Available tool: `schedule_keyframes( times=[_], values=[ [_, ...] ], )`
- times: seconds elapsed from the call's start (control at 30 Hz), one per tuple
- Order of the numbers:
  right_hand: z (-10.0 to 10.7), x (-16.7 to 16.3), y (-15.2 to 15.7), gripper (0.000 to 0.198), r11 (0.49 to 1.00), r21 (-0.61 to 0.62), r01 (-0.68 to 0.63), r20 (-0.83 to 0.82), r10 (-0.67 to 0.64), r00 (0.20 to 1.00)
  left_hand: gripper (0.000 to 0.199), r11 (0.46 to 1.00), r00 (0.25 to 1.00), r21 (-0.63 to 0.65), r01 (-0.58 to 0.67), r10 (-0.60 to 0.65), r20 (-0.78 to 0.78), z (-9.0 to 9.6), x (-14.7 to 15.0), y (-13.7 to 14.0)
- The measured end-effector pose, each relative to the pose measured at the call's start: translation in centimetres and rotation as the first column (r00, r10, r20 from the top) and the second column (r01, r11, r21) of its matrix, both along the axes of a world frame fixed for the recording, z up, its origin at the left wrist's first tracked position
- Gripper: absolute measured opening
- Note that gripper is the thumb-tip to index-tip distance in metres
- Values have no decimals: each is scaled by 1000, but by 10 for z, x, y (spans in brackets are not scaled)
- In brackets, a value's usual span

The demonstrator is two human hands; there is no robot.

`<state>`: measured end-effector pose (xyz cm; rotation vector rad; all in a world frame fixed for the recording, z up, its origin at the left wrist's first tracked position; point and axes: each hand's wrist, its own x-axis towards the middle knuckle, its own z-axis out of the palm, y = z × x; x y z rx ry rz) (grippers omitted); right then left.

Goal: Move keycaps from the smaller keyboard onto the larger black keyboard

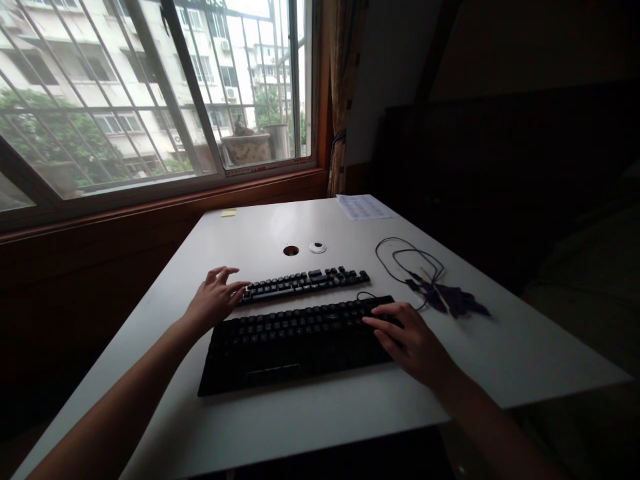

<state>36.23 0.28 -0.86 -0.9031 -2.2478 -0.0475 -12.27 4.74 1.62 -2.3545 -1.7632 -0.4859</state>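
A black keyboard (300, 353) lies across the near part of the white table. Its far rows carry keycaps, while the dark near part shows little detail. Behind it, several loose black keycaps (305, 283) lie in rows. My left hand (215, 297) is at the left end of those rows, fingers apart, fingertips beside the leftmost keycaps. I cannot see anything held in it. My right hand (407, 340) reaches over the right end of the keyboard with its fingers stretched out, the tips on or just above the keys. It shows nothing in its grasp.
On the table's right lie a looped black cable (415, 250), a purple cloth (453, 299) and a thin light stick (440, 293). Farther back are a round hole (291, 251), a white round cover (317, 247), printed paper (367, 207) and a yellow note (229, 213). A barred window stands behind.
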Motion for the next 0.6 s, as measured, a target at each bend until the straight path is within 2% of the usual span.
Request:
schedule_keyframes(
  times=[0.13,0.3,0.47,0.6],
  values=[
    [-1,0,0,38,1000,-12,-7,4,7,1000,34,1000,999,4,14,-14,39,-6,0,3],
    [-1,0,-1,38,1000,-22,-6,0,6,1000,36,1000,1000,-2,8,-8,-4,-11,-5,7],
    [-1,0,-1,39,1000,-18,-2,-6,2,1000,32,999,999,26,-35,36,-8,-8,-9,9],
    [-1,1,0,41,1000,-25,2,-16,-2,1000,31,995,999,97,-30,26,43,-3,-16,12]
  ],
)
